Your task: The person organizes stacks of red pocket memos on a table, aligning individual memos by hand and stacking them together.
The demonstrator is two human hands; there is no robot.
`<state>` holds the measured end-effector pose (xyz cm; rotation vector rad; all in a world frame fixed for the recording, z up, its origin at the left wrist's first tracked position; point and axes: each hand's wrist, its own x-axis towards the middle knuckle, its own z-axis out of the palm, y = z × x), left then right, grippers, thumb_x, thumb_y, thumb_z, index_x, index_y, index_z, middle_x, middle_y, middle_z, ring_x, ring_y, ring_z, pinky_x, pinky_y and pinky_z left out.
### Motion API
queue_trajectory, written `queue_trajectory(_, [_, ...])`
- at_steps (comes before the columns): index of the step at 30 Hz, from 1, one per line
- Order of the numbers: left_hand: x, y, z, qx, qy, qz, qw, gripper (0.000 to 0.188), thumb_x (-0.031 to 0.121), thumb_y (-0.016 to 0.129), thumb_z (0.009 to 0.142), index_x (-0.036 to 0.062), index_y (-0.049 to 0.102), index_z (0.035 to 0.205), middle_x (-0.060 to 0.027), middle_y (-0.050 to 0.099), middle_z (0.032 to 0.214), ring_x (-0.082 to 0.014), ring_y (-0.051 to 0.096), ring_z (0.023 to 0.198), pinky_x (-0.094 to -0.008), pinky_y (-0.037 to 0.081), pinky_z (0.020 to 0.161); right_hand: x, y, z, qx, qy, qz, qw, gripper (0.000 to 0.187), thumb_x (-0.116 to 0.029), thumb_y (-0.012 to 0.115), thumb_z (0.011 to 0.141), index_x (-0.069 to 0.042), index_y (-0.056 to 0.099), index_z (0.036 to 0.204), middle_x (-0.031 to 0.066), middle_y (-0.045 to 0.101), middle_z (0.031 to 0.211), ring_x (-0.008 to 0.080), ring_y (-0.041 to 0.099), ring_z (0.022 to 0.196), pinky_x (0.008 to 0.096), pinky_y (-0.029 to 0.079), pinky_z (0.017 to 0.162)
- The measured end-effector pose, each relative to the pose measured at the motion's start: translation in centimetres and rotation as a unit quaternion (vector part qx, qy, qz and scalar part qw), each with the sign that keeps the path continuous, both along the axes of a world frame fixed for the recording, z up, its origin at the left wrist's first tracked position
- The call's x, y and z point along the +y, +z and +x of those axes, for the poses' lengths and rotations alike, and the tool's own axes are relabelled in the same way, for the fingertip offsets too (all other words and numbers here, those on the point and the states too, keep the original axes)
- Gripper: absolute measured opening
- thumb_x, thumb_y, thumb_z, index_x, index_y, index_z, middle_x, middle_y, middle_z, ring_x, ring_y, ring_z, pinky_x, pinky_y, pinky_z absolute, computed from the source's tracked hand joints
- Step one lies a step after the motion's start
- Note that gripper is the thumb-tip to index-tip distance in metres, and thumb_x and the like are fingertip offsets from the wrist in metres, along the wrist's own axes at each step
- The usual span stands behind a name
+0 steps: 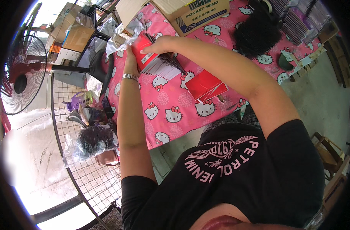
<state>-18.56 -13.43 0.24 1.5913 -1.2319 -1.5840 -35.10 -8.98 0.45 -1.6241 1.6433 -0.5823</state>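
Observation:
Both of my hands are at a stack of red-covered spiral memo pads (158, 69) on the table's far left part. The white page edges face me, and dark wire coils run along the right side. My left hand (131, 63), with a metal watch on its wrist, is closed against the stack's left side. From the right, my right hand (161, 45) reaches over the stack's top, fingers bent onto the red cover. Some fingertips are hidden. Nearer to me lie several loose red covers or thin pads (207, 86), touched by neither hand.
An open cardboard box (200, 17) stands beyond the stack. A heap of black wire coils (257, 36) and bundled pads (303, 23) fill the far right of the pink patterned table (159, 128). White crumpled plastic (123, 38) lies far left. A fan (23, 78) stands left.

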Motion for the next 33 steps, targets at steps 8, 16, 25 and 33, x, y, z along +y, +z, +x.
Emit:
queue_trajectory(8, [0.9,0.2,1.1,0.219,-0.015,0.121,0.968,0.06,0.057,0.039,0.097,0.0075,0.05,0.13,-0.0145,0.063,0.122,-0.0305,0.065,0.105,-0.0443,0.054,0.089,2.4,-0.1,0.3,-0.425,-0.002,0.1,0.9,0.086,-0.063,0.045,0.091,0.0,0.027,0.148,0.0212,0.028,0.153,0.0343,0.033,0.138,0.046,0.033,0.107])
queue_trajectory(16, [-0.3,0.4,0.6,0.085,-0.039,0.109,0.99,0.034,0.04,0.059,0.093,0.0125,0.06,0.113,-0.0085,0.069,0.104,-0.0268,0.068,0.088,-0.0514,0.056,0.074,1.4,0.6,0.9,-0.429,-0.019,0.13,0.893,0.077,-0.06,0.041,0.094,-0.008,0.027,0.149,0.019,0.032,0.151,0.0295,0.033,0.138,0.0437,0.032,0.107])
queue_trajectory(25, [-1.3,0.6,1.2,0.124,0.001,0.137,0.983,0.038,0.038,0.062,0.088,0.0123,0.06,0.116,-0.0084,0.068,0.107,-0.0293,0.066,0.095,-0.0538,0.053,0.081,0.7,0.3,0.9,-0.443,-0.028,0.117,0.889,0.086,-0.069,0.039,0.09,-0.009,0.026,0.15,0.0172,0.022,0.156,0.0295,0.024,0.143,0.0466,0.022,0.112])
queue_trajectory(33, [2.7,1.9,4.1,0.047,0.05,-0.004,0.998,0.064,0.045,0.056,0.089,0.0072,0.04,0.138,-0.0125,0.05,0.134,-0.0272,0.052,0.117,-0.0584,0.032,0.102,6.9,-6.4,-12.5,0.0,-0.187,-0.112,0.976,0.054,-0.051,0.055,0.087,-0.004,0.064,0.112,0.0217,0.064,0.113,0.0327,0.06,0.109,0.0404,0.05,0.09])
